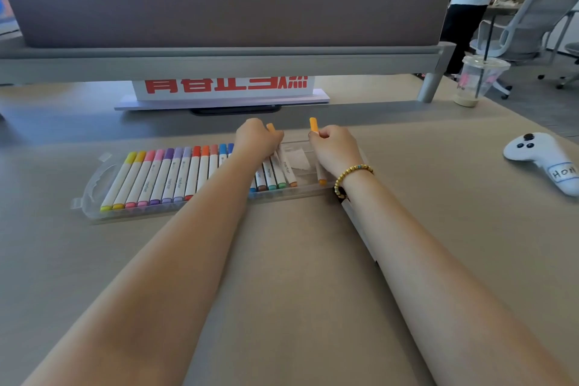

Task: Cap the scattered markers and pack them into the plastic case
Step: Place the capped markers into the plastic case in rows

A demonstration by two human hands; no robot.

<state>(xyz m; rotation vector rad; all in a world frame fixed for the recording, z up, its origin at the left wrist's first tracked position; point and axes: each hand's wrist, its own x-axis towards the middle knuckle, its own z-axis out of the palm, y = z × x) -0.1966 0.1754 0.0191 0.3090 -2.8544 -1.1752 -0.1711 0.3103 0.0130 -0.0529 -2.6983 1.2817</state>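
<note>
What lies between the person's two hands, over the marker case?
In the head view, between the left hand and right hand lies an unfilled stretch of the clear plastic case, with a few markers beside it.

Soft even daylight, wide-angle edge distortion

Near desk (297, 260): open.
Far: shelf (219, 56) overhangs sign (224, 86).
Right: controller (542, 157), cup (476, 80).

Clear glossy plastic case (94, 188) on matt tan table (297, 260)
</note>
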